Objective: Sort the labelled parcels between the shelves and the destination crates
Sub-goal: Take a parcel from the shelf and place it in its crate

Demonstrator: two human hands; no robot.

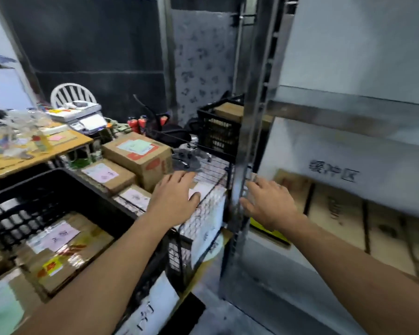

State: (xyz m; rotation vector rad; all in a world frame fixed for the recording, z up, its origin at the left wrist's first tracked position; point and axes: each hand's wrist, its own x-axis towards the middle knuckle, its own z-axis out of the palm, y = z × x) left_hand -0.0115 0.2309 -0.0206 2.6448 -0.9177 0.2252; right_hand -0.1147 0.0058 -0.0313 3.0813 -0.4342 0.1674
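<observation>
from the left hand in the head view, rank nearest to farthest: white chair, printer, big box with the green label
1. big box with the green label, just beyond the left hand, to its left
2. printer, farther back and left
3. white chair, behind the printer

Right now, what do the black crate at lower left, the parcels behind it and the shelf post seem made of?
Black crate: probably moulded plastic, matte, lattice walls. Parcels: brown cardboard, dull, with paper labels. Shelf post: metal, likely steel, glossy grey reflections and punched slots.
</observation>
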